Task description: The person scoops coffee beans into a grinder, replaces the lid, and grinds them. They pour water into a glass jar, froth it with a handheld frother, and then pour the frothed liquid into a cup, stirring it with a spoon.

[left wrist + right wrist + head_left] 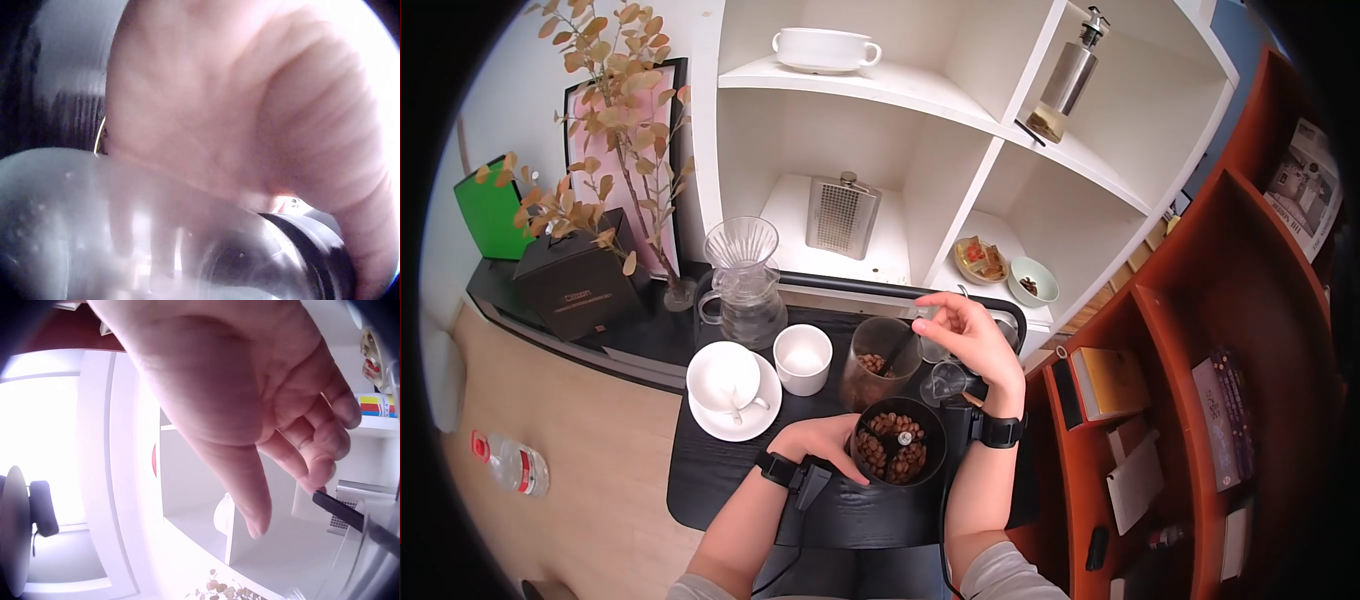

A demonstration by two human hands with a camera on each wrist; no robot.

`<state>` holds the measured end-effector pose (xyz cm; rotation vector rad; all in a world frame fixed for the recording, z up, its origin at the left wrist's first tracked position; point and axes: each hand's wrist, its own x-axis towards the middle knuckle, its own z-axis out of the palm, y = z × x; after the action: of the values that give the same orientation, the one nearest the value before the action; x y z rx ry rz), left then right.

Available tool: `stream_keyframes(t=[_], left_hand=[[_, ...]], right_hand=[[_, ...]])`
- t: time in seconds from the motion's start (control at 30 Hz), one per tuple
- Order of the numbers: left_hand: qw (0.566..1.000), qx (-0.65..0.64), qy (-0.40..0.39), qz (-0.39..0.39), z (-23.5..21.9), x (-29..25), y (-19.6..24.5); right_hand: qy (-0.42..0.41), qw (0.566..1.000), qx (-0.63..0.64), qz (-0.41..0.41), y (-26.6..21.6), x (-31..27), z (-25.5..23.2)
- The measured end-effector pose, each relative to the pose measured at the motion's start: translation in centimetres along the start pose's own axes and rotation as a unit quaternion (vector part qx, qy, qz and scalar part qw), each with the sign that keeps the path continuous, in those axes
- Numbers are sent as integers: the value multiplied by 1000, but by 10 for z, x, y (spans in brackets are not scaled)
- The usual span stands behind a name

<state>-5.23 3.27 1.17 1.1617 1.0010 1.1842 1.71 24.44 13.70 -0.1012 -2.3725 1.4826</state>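
Observation:
My left hand [825, 442] is curled around the side of a black round container [941, 440] with brown beans and a metal centre piece inside. In the left wrist view the left palm [206, 94] is close behind a see-through curved surface [69, 212]. Behind the container stands a clear jar [859, 388] holding more beans, a black handle [897, 346] slanting out of its top. Over that handle is my right hand [970, 340]; in the right wrist view its thumb stands apart and a fingertip is at the end of the handle [340, 510].
A white cup [725, 375] on a saucer, a white mug [804, 365] and a glass carafe [750, 305] stand left of the jar. Small glass items [945, 383] are to its right. White shelves [850, 90] rise behind the black tray [710, 490].

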Motion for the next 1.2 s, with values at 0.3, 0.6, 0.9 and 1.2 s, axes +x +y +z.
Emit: stream_keyframes(t=[0.3,0.6,0.9,1.2], left_hand=[[999,-31,-24,13,-6,-5,-2],[994,-44,19,-94,-7,2,-5],[989,-113,2,-97,-5,8,1],[988,-109,-23,-104,-8,13,-2]], right_hand=[[-98,995,-36,0,-1,-1,7],[-102,983,-128,-77,-13,-4,11],[15,973,-154,-169,-27,-10,7],[-10,985,-115,-126,-4,2,22]])
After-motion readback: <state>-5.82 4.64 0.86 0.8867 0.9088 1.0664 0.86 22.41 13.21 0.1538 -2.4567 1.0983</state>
